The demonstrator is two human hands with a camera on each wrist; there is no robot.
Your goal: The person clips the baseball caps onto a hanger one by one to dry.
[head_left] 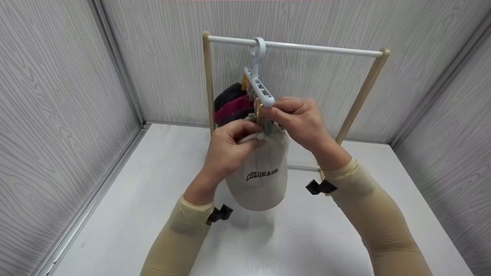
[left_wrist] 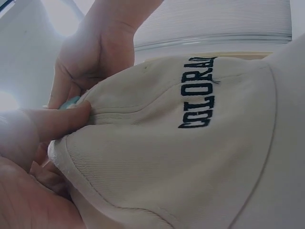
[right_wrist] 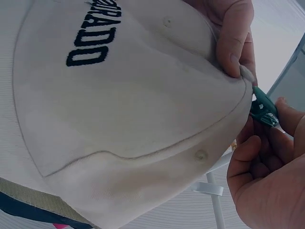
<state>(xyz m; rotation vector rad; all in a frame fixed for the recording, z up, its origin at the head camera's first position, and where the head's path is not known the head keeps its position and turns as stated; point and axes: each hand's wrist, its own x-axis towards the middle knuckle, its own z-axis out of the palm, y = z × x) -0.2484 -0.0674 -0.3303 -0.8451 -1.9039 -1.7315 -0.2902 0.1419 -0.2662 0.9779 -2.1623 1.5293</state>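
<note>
A beige cap (head_left: 262,193) with dark COLORADO lettering hangs upside down by its top in front of me, brim downward. My left hand (head_left: 229,149) pinches the cap's upper edge between thumb and fingers. Beside it, my right hand (head_left: 307,122) holds a green clothes peg (right_wrist: 263,109) between thumb and fingers, its tip at the cap's edge. The pegs hang from a pale blue hanger (head_left: 261,90), whose near end is next to my right fingers. Whether the peg's tips bite on the cloth is hard to tell.
Behind the beige cap hang a black cap (head_left: 229,94) and a magenta cap (head_left: 232,110), with an orange peg (head_left: 244,82) by the black one. The hanger hooks over the white rail (head_left: 322,48) of a wooden-legged rack (head_left: 362,94) on a white table (head_left: 153,184).
</note>
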